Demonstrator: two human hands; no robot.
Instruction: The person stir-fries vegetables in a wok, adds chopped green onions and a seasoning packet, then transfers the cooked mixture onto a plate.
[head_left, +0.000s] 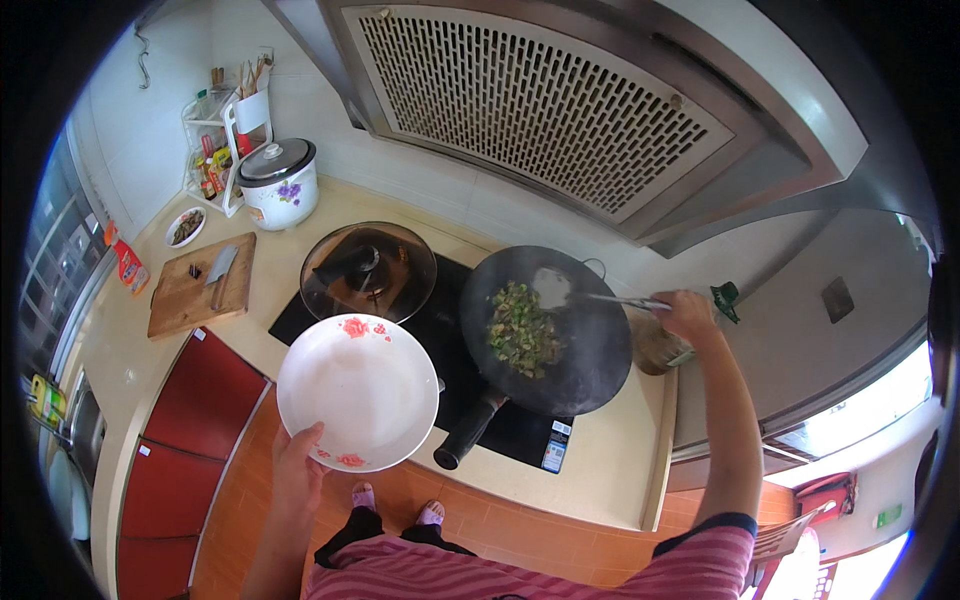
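My left hand (296, 457) grips the near rim of a white bowl (356, 394) with red flower prints. The bowl is tilted towards me, and its inside looks bare. In my right hand (686, 315) is the handle of a metal spatula (553, 289), whose blade rests in a dark wok (592, 367). Chopped green food (523, 330) lies in a heap left of the blade, and steam rises from it. The wok sits on the right side of a black cooktop (469, 442), its handle (472, 431) pointing towards me, right of the bowl.
A glass lid (409, 255) lies behind the bowl. Further left are a cleaver (222, 262) on a wooden cutting board (199, 304), a small dish (185, 227), a spray bottle (129, 262) and a rice cooker (281, 191). A range hood (525, 112) overhangs the wok; a jar (652, 349) stands right of it.
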